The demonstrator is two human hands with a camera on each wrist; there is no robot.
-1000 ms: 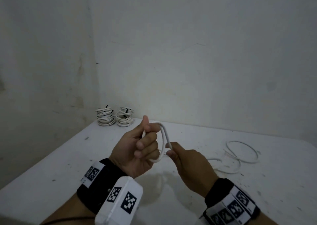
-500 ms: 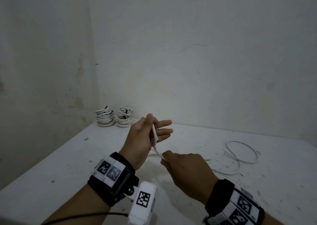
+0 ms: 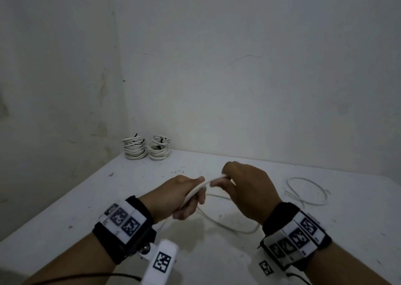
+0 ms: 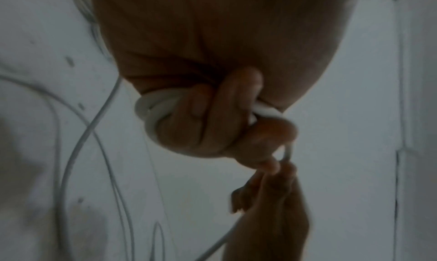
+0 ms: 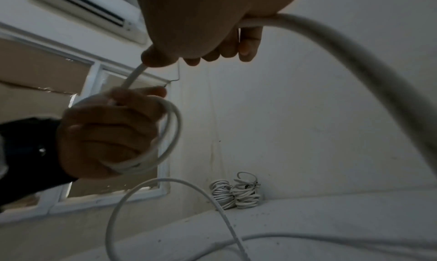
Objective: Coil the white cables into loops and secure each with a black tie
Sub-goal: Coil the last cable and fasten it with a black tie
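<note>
Above the table (image 3: 71,208), unlabelled white cable (image 3: 196,190) in both hands.

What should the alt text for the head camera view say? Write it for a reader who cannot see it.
Two hands wind a white cable above a white table: the left hand grips the loops, the right hand feeds it cable. Two stacks of coiled cables stand in the far corner.

A speckled white surface (image 3: 134,189) meets bare, scuffed white walls (image 3: 238,78) at a corner. A white wall-mounted air conditioner (image 5: 78,7) hangs above a white-framed window (image 5: 94,72).
</note>
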